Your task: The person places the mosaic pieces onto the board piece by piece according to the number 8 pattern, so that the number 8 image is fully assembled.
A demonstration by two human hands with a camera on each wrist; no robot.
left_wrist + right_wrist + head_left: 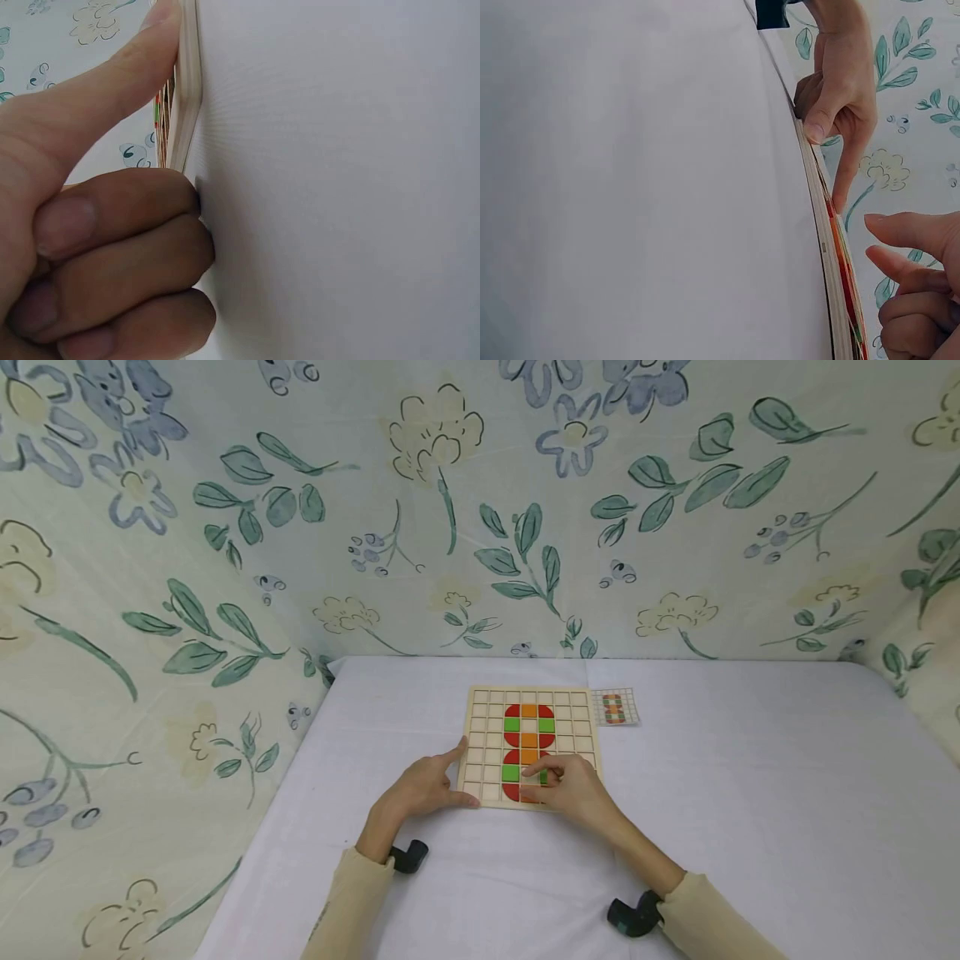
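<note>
A square wooden grid board (485,758) lies on the white cloth. Its red, green and orange tiles (528,740) form two stacked ring shapes. At the board's left edge, my left hand (423,785) rests its index fingertip and thumb near the front corner, with the other fingers curled under in the left wrist view. My right hand (573,789) hovers above the lower ring and hides some tiles on its right side. In the right wrist view its thumb and index fingertips (877,219) stand apart, and no piece shows between them.
Beside the board's far right corner lies a small pattern card (615,707) with a similar coloured figure on a grid. White cloth (750,777) covers the table. A floral curtain (450,527) hangs behind it.
</note>
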